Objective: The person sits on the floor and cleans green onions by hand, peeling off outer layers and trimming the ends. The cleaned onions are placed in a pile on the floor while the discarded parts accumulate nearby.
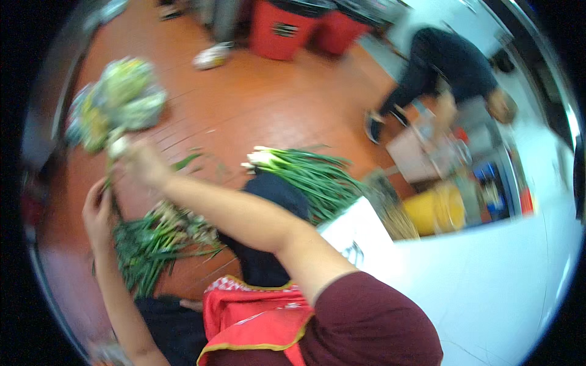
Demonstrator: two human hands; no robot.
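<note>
My right hand (142,162) reaches forward at the left of the view, closed about a blurred stalk, with a white bulb (119,146) at its fingers. Just below it, my left hand (98,210) has its curled fingers on the green lower part of the same stalk, which looks like a green onion (110,176). A loose pile of green onions (146,247) with roots and trimmings lies on the floor beneath my hands. Another bundle of green onions (311,178), white ends together, lies beside my knee. Motion blur hides the fingers' exact grip.
Plastic bags of pale green vegetables (128,91) stand on the red tiled floor (219,119) beyond my hands. Red bins (284,29) and a person's shoe (213,56) are farther off. At right, another person (453,64) bends over a pale container (414,153) near a yellow bucket (435,208).
</note>
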